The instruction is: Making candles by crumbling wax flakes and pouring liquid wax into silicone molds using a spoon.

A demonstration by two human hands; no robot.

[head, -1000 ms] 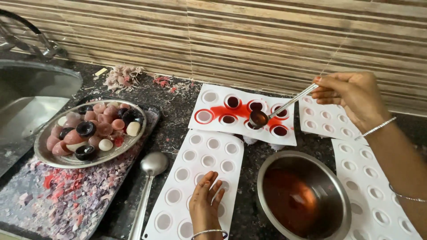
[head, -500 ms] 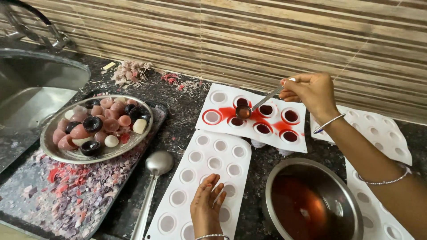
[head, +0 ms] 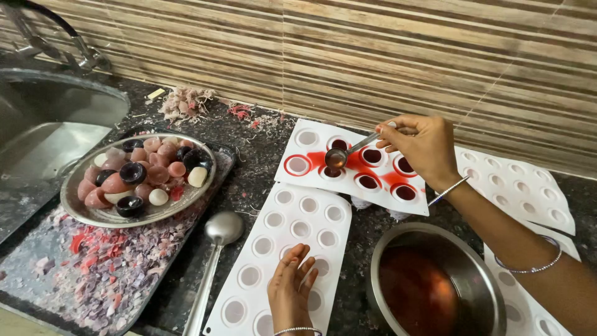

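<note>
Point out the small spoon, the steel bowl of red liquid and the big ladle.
small spoon (head: 336, 158), head view, on its bowl.
steel bowl (head: 479, 274), head view, on its right rim.
big ladle (head: 224, 228), head view, on its scoop.

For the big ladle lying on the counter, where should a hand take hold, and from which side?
Probably the long handle of the ladle, from above at the near end. It lies flat, bowl toward the plate, beside the left hand resting on the white mould.

Soft, even daylight fills the counter; faint glare sits on the steel bowl (head: 435, 283), shadows stay weak, edges bow slightly, focus stays sharp.
</note>
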